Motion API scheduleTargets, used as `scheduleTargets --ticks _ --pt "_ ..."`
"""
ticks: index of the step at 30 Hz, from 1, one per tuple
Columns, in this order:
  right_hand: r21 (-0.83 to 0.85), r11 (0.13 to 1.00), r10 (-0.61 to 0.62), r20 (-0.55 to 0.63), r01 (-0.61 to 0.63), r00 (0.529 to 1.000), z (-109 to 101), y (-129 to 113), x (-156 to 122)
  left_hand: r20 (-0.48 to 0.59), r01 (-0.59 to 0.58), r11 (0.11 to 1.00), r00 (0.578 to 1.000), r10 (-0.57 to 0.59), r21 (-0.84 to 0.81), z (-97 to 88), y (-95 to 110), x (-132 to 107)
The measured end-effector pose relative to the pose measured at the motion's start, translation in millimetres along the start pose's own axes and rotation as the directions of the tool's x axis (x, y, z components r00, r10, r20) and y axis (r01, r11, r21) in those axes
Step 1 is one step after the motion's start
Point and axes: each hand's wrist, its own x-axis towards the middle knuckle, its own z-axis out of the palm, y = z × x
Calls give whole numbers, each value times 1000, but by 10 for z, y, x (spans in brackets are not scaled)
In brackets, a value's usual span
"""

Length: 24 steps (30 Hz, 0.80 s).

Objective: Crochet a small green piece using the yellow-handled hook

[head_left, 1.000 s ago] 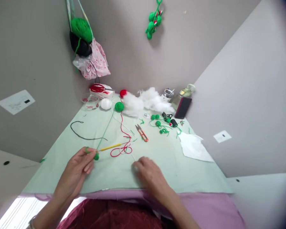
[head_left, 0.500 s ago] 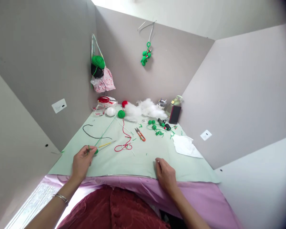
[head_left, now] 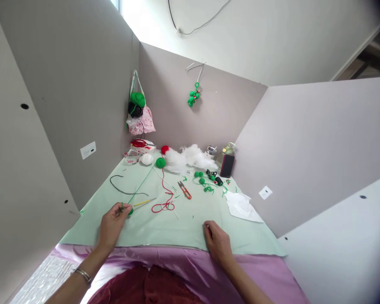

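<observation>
My left hand (head_left: 114,223) is closed in a pinch on a small green crochet piece (head_left: 131,211), mostly hidden by the fingers. A strand of green yarn (head_left: 142,182) runs from it to the green yarn ball (head_left: 160,163). Just beyond the fingertips a yellow-handled crochet hook (head_left: 142,203) points right; whether the fingers touch it I cannot tell. Near the table's front edge my right hand (head_left: 218,242) rests on the cloth with its fingers curled, and nothing shows in it. Between the hands and farther back lie looped red yarn (head_left: 163,207) and orange thread snips (head_left: 185,190).
White stuffing (head_left: 190,158) lies at the back beside a red yarn ball (head_left: 165,150). Several green crocheted balls (head_left: 202,180) lie right of centre, near a white cloth (head_left: 242,207) and an upright phone (head_left: 227,166). Grey panels (head_left: 202,126) enclose the table.
My view has tilted upward, so the table and panels sit lower in the picture. Both hands keep nearly the same place and grip on the table.
</observation>
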Motion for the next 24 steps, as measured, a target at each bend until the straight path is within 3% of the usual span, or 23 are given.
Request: scheduleTargets --ticks 11,19,22,24 --pt "112 993 40 -32 -36 999 -47 -30 27 15 20 1000 1000 -20 -3 24 59 -1" --pt "190 980 69 -63 -56 996 -59 -28 44 15 81 992 997 -80 -99 -1 59 8" --pt "313 942 140 -39 -121 989 -105 -50 130 36 115 976 993 -110 -185 74 244 -48" --pt "502 832 224 82 -235 971 -205 -164 244 190 226 906 967 -167 -357 189 524 -145"
